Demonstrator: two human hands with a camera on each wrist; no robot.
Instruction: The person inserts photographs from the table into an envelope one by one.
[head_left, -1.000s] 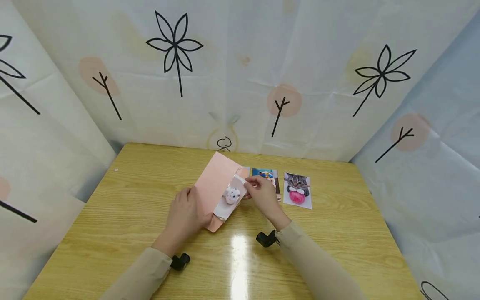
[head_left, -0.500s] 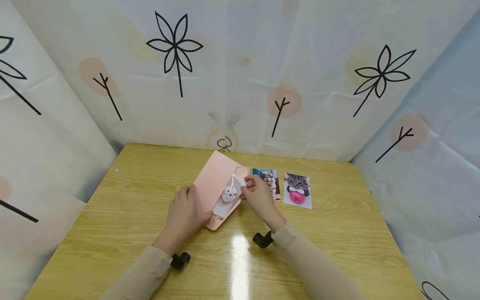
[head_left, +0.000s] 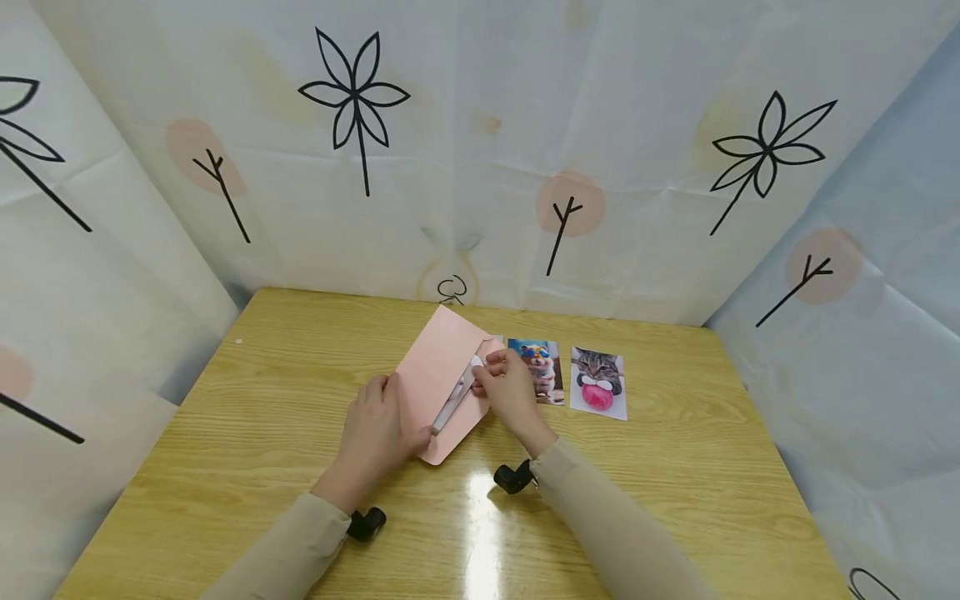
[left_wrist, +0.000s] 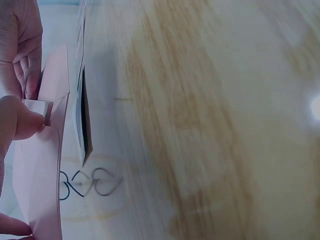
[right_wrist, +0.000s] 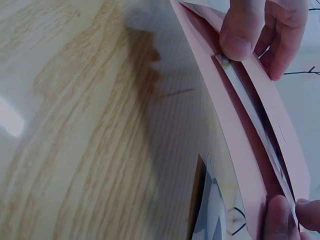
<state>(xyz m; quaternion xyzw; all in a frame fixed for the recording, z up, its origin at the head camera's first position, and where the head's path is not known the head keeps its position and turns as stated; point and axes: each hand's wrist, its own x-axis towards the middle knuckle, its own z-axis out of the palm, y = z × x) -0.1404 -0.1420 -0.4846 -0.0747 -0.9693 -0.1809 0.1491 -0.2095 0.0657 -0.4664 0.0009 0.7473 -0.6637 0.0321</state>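
Observation:
In the head view, my left hand [head_left: 375, 421] grips the lower left side of a pink envelope [head_left: 438, 350], tilted above the table. Its thumb lies by the envelope's opening. My right hand [head_left: 510, 387] pinches the edge of a photo [head_left: 453, 404] that sits mostly inside the envelope, a narrow strip showing. From the right wrist, the photo [right_wrist: 255, 117] stands edge-on between the pink envelope's [right_wrist: 225, 115] two sides, with fingertips at both its ends. The left wrist view shows fingers around a white corner of the photo [left_wrist: 37, 106].
On the wooden table [head_left: 675, 483] lie a photo of a hamster in goggles [head_left: 546, 379], partly behind my right hand, and a photo of a cat with a pink ball [head_left: 597, 385]. A sliver of another photo shows behind the envelope. A patterned cloth backdrop [head_left: 465, 150] surrounds the table.
The photo with the white spotted figure has slid leftward into the envelope, so only a thin strip shows now. My right hand moved left with it; my left hand held its grip.

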